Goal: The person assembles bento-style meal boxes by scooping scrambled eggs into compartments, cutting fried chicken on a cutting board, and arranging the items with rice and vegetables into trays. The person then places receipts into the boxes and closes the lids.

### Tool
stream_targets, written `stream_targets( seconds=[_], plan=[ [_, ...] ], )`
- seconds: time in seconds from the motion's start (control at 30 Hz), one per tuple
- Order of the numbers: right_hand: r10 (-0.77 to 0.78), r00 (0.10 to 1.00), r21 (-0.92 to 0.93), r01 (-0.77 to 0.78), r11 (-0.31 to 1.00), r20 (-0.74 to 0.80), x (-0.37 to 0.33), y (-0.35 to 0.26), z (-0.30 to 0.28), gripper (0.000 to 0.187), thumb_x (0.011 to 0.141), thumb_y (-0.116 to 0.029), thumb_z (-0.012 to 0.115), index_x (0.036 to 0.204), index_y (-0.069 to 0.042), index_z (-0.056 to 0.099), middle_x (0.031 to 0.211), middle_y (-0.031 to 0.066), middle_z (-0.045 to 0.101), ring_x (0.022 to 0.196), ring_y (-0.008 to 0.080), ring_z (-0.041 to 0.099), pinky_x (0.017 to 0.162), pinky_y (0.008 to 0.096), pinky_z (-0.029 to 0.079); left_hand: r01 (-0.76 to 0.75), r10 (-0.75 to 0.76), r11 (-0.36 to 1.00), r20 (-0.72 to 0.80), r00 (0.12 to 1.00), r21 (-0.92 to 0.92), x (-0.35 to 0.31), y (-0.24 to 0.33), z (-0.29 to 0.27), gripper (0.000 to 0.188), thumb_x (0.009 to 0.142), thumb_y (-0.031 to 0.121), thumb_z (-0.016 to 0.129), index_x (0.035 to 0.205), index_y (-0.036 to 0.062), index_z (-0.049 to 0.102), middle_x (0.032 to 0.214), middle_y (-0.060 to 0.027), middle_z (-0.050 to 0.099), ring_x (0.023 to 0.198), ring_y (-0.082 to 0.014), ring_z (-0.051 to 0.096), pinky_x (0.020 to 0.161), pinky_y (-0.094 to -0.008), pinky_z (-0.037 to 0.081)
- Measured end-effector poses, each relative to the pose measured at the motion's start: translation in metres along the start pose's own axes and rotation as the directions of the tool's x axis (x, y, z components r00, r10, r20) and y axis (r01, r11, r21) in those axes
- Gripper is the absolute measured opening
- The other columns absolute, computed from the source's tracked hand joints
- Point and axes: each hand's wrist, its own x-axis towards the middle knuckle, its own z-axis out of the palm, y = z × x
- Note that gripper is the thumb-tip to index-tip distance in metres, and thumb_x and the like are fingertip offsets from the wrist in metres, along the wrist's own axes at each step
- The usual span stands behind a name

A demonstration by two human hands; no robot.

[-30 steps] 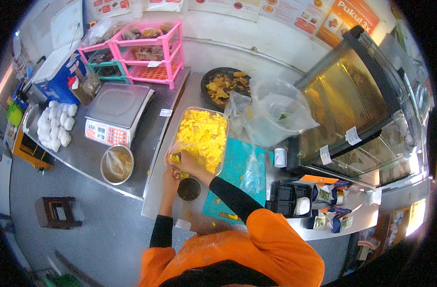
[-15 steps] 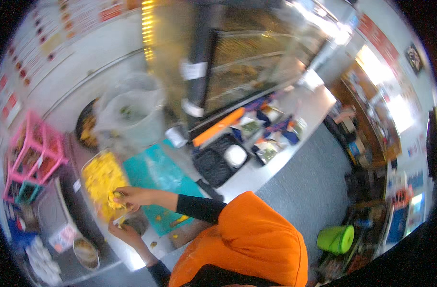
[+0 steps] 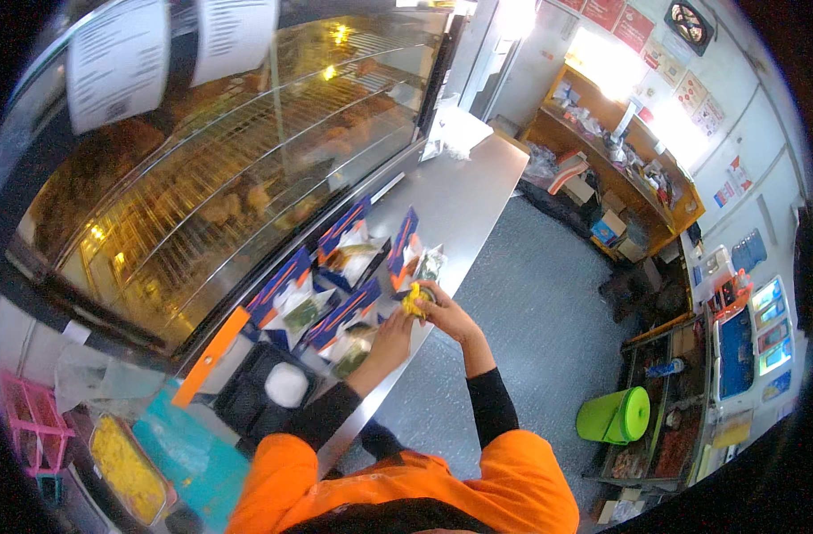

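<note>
A small clump of yellow shredded food [image 3: 415,301] is pinched between my two hands, over the front edge of the metal counter. My right hand [image 3: 449,316] has its fingers curled on the clump, and my left hand [image 3: 390,345] closes on it from the other side. Beneath and beside them stand several dark blue and orange cardboard packs; the nearest open pack [image 3: 413,254] holds food with greens in white paper. Another pack [image 3: 353,343] lies partly behind my left hand. More yellow food fills a rectangular tray [image 3: 168,498] at the lower left.
A glass-fronted heated cabinet [image 3: 246,178] backs the counter [image 3: 460,191]. Left of the packs are a black compartment tray [image 3: 237,392] holding a round white item, an orange strip [image 3: 211,358] and a teal board [image 3: 193,445]. A green bin [image 3: 613,416] stands on the floor.
Both hands have moved right, from the tray of yellow food to the cardboard packs, carrying a yellow clump. The view has swung to the right with them.
</note>
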Motion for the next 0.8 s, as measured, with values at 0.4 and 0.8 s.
stream_targets(
  seconds=[0.4, 0.8],
  plan=[
    [-0.366, 0.907, -0.804, 0.370, 0.465, 0.206, 0.090, 0.059, -0.057, 0.051, 0.076, -0.005, 0.061, 0.122, -0.017, 0.044, 0.129, 0.0150, 0.034, 0.115, 0.0396, 0.037, 0.095, 0.0407, 0.037, 0.221, -0.191, 0.968, 0.223, 0.956, -0.121, 0.037, -0.036, 0.019, 0.042, 0.078, 0.010, 0.059, 0.115, -0.0036, 0.047, 0.118, -0.0208, 0.044, 0.104, -0.0403, 0.050, 0.087, -0.0452, 0.043],
    [-0.550, 0.825, -0.582, 0.512, 0.631, 0.129, 0.064, 0.039, -0.040, 0.038, 0.070, 0.004, 0.061, 0.105, -0.011, 0.061, 0.131, 0.0108, 0.043, 0.120, 0.0313, 0.044, 0.097, 0.0388, 0.040, 0.269, -0.249, 0.949, 0.131, 0.959, -0.166, 0.027, -0.045, 0.016, 0.045, 0.076, 0.012, 0.058, 0.115, -0.0060, 0.046, 0.125, -0.0201, 0.040, 0.111, -0.0382, 0.046, 0.094, -0.0447, 0.038]
  ],
)
